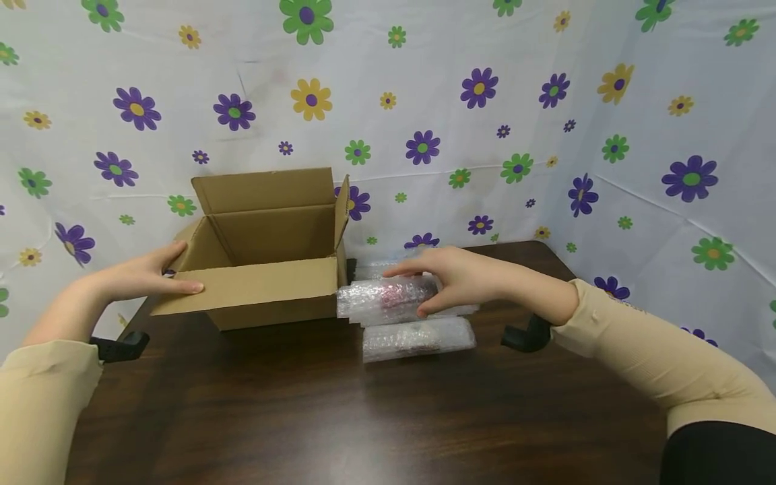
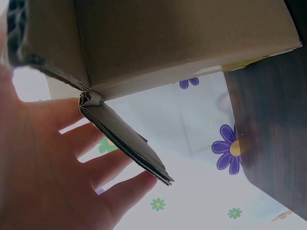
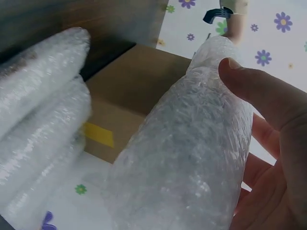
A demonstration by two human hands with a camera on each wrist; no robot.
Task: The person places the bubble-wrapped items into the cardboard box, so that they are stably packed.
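An open cardboard box (image 1: 275, 313) stands on the left of the dark table. My left hand (image 1: 142, 273) is at its left corner, thumb resting on the front flap (image 1: 273, 286). In the left wrist view, the spread fingers (image 2: 115, 167) touch the side flap (image 2: 127, 136). My right hand (image 1: 463, 279) holds a bubble-wrapped bundle (image 1: 382, 300) beside the box, with something reddish showing through. In the right wrist view, its thumb presses the near side of the bundle (image 3: 187, 153) while the other fingers go behind it. The wrapped contents are unclear.
Another bubble-wrapped bundle (image 1: 418, 339) lies on the table (image 1: 376, 417) in front of the held one. More bubble wrap (image 1: 372, 271) shows behind. The right wrist view has several stacked bundles (image 3: 38, 134). A flower-patterned cloth (image 1: 388, 128) hangs behind the table.
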